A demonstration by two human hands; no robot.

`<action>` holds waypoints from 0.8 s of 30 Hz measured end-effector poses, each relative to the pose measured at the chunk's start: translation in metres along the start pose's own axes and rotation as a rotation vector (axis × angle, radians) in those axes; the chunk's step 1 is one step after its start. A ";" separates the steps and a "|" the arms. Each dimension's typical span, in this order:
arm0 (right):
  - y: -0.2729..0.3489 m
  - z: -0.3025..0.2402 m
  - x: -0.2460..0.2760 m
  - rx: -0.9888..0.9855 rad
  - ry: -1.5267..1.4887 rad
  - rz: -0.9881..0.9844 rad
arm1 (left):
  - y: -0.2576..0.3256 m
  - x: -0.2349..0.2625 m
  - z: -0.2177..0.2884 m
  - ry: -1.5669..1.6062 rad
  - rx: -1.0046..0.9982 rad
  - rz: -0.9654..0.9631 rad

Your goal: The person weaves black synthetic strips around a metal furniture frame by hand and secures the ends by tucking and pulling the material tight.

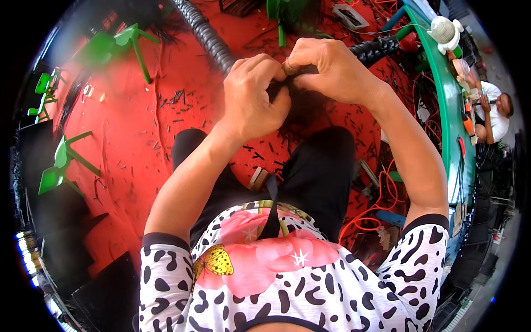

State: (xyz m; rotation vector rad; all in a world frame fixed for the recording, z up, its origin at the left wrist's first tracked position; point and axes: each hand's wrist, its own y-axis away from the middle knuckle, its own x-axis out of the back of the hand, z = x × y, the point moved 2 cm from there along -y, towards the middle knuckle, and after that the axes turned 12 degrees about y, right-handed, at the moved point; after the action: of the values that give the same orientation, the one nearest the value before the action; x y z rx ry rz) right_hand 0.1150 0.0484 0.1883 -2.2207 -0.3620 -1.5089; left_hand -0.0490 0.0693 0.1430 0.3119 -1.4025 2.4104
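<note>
A thick black bundle, ridged along its length as if wound with a strip, runs in from the top; its left stretch (207, 41) reaches my left hand (251, 94). Its right stretch (376, 51) shows beyond my right hand (329, 69). Both hands are closed, and their fingertips nearly meet over the dark middle part between the two stretches. My left thumb and fingers curl toward each other. With thumb and bent forefinger, my right hand makes a pinch. Whatever small thing the fingertips grip is hidden by the fingers and shadow.
Short black scraps litter the red floor covering (130, 166). Green plastic stools (58, 166) stand at left. A green table (451, 110) runs along the right, with a white fan (444, 33) on it and a person (494, 110) beyond. Orange hose (368, 221) coils near my right knee.
</note>
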 end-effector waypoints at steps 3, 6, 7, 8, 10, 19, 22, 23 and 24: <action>0.000 0.000 0.004 0.243 0.162 0.166 | 0.001 0.000 -0.001 0.045 0.055 0.004; -0.003 0.000 0.005 0.303 0.117 0.121 | 0.001 0.001 0.002 -0.003 0.108 -0.045; -0.001 0.001 0.005 0.300 0.119 0.113 | -0.001 0.001 0.006 0.054 0.123 -0.033; 0.000 0.003 0.004 0.255 0.022 0.096 | -0.003 0.002 0.008 0.111 0.137 -0.022; 0.002 0.007 0.003 0.212 -0.077 0.072 | -0.005 0.002 0.008 0.089 0.118 -0.031; -0.005 0.008 0.008 0.065 -0.171 -0.092 | 0.001 0.000 0.003 -0.003 -0.030 -0.034; -0.003 0.012 0.012 0.016 -0.200 -0.172 | -0.002 -0.002 0.005 0.045 0.010 -0.023; -0.002 0.015 0.011 -0.022 -0.239 -0.167 | -0.003 -0.003 0.001 0.026 -0.040 -0.027; -0.001 0.015 0.013 -0.026 -0.236 -0.167 | -0.004 -0.004 0.000 0.008 -0.091 -0.030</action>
State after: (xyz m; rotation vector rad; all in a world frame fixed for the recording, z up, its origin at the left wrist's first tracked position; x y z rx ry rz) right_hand 0.1321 0.0567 0.1961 -2.4483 -0.6171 -1.3387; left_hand -0.0438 0.0705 0.1443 0.2981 -1.4881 2.3130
